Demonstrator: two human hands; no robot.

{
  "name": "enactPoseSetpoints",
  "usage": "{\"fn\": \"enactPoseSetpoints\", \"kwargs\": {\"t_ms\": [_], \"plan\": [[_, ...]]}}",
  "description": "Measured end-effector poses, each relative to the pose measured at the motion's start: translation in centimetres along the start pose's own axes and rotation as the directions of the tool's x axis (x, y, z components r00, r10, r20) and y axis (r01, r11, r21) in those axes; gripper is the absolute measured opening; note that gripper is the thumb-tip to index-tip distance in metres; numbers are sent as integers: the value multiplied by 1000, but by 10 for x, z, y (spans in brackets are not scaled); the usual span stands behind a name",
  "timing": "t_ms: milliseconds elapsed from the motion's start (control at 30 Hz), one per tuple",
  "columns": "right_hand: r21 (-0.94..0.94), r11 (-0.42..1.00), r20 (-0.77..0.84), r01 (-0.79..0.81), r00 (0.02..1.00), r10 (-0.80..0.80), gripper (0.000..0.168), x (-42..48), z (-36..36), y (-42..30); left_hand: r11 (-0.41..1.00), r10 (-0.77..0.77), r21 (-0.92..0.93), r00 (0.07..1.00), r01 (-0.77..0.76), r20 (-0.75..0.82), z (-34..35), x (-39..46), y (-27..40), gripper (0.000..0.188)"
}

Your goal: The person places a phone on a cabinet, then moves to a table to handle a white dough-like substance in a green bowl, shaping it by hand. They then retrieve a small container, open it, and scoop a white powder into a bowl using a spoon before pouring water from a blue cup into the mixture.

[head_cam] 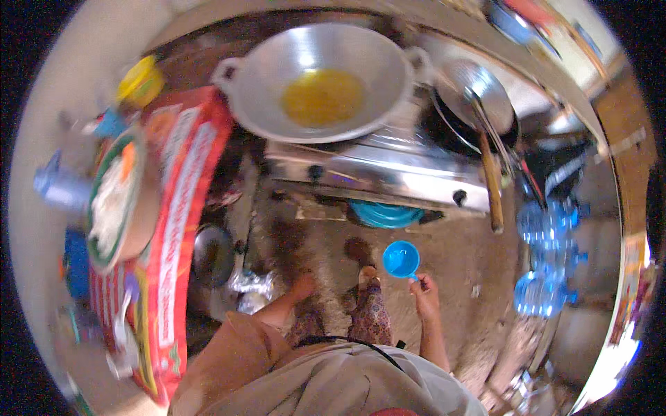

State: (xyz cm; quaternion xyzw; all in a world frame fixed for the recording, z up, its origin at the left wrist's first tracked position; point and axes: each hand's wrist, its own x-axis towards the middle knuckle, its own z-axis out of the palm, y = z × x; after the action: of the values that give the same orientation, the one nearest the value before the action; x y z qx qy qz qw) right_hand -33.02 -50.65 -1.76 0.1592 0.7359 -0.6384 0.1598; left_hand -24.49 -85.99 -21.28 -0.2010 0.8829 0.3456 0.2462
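Observation:
My right hand (426,299) grips the short handle of a small light-blue plastic cup (401,259), held over the floor. The cup's inside shows pale glare, so its contents are unclear. Lower left of it, my left hand (304,285) hangs blurred above the floor near my legs; its fingers cannot be made out. Ahead, a large two-handled metal wok (260,99) with yellow oil (322,98) at its bottom sits on a steel gas stove (385,174). On the stove's right side, a metal skimmer (476,88) with a wooden handle lies across a dark pan (442,125).
To the left, a green-rimmed bowl (143,208) holding white, flour-like stuff stands on a red patterned cover (192,171), beside a yellow container (141,83). A turquoise basin (387,214) is under the stove. Several large blue water bottles (543,260) are at right.

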Motion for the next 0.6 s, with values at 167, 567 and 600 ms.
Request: {"fn": "enactPoseSetpoints", "kwargs": {"t_ms": [167,567,600], "plan": [[-58,993,432,99,900,-65,11,-46,80,-102,942,63,332,998,-56,-11,-39,-145,-154,31],[65,862,944,503,249,-217,12,-222,319,-270,669,-683,-654,639,353,-354,29,-402,-131,26],[123,837,947,533,191,-260,12,-236,340,-270,566,-753,-747,589,351,-294,50,-420,-131,26]]}}
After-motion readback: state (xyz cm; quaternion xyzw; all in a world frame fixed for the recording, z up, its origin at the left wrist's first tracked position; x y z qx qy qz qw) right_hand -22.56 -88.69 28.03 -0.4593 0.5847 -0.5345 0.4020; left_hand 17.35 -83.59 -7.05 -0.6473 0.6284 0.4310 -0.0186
